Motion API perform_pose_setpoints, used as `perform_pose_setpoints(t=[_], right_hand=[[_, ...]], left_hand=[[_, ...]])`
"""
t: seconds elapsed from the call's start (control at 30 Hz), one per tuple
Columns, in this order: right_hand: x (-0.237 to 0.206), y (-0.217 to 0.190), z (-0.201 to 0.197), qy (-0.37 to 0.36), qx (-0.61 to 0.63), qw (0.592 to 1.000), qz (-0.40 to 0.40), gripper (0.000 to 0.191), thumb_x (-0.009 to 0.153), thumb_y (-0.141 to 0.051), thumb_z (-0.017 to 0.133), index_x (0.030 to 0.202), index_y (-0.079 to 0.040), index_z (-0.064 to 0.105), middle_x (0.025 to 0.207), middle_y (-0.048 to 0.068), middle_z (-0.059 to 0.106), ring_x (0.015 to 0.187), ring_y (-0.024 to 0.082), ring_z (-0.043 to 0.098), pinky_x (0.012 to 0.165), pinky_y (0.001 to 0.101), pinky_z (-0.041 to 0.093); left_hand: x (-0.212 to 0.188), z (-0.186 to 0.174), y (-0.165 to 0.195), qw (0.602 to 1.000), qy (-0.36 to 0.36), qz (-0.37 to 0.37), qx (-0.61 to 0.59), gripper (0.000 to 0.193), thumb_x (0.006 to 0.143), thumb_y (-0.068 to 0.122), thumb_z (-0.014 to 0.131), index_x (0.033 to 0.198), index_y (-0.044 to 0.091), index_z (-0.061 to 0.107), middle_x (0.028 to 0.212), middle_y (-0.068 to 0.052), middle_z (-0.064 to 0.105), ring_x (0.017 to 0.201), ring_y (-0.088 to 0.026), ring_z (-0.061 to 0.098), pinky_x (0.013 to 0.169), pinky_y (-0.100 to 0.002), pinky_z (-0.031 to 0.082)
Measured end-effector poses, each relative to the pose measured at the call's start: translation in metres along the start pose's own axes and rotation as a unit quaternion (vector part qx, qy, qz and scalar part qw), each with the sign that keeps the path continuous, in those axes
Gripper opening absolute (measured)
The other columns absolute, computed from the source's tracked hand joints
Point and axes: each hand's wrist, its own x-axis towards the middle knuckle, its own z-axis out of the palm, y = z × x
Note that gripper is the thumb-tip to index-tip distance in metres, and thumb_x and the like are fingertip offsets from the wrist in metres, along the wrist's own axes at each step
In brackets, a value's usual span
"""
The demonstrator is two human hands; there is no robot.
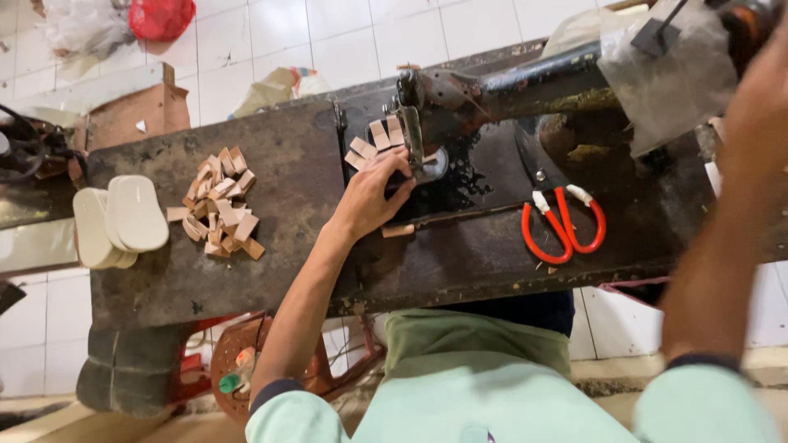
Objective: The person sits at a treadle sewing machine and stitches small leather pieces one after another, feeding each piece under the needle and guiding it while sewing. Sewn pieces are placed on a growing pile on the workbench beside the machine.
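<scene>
Already a chain of tan pieces (376, 143) trails behind the sewing machine's needle (413, 135), left hand (373, 197) pinching one there, right hand (759, 90) unreadable, a loose pile (220, 201) unsewn.

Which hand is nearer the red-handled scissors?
Left. The left hand rests at the sewing machine's needle, just left of the scissors; the right hand is raised by the machine's wheel end, farther away.

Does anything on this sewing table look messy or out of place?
The small tan leather pieces lie in a loose, jumbled heap, and one stray piece sits alone beside the left hand. The dark table looks worn and stained.
</scene>
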Motion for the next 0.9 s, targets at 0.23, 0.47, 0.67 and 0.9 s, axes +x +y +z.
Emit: perform_pose_setpoints(t=[0.23,0.47,0.67,0.9], right_hand=[[-0.052,-0.083,-0.038,0.051,0.118,0.992,0.018,0.022,0.123,-0.012,0.054,0.122,0.007,0.066,0.101,0.017,0.065,0.086,0.022,0.061,0.077,0.0301,0.051],[-0.015,-0.223,0.071,-0.393,0.169,0.89,-0.156,0.021,0.105,-0.028,0.063,0.117,-0.013,0.072,0.096,0.014,0.074,0.086,0.031,0.071,0.074,0.0426,0.055],[0.002,-0.218,0.109,-0.347,0.65,0.675,0.036,0.067,0.099,0.008,0.068,0.159,-0.008,0.044,0.128,0.007,0.063,0.104,0.011,0.056,0.082,0.0251,0.052],[-0.001,-0.223,0.094,-0.329,0.628,0.705,-0.029,0.061,0.102,0.01,0.067,0.156,-0.006,0.046,0.141,0.007,0.061,0.124,0.01,0.056,0.103,0.0249,0.05]], left_hand=[[-0.001,-0.004,0.002,0.989,-0.07,-0.132,-0.02,0.027,0.092,0.015,0.074,0.115,0.007,0.061,0.126,-0.02,0.068,0.12,-0.038,0.063,0.098,-0.044,0.053],[-0.007,0.008,-0.005,0.999,0.039,0.011,0.022,0.026,0.088,0.009,0.075,0.108,0.002,0.06,0.13,-0.022,0.066,0.128,-0.041,0.059,0.105,-0.046,0.047],[-0.009,0.025,-0.005,0.987,0.083,0.014,0.136,0.021,0.095,0.014,0.08,0.101,0.008,0.061,0.113,-0.01,0.072,0.117,-0.028,0.065,0.107,-0.045,0.048],[0.0,0.022,-0.008,0.993,0.115,-0.007,-0.013,0.037,0.089,0.008,0.078,0.115,0.004,0.053,0.109,-0.015,0.067,0.127,-0.038,0.059,0.104,-0.048,0.045]])
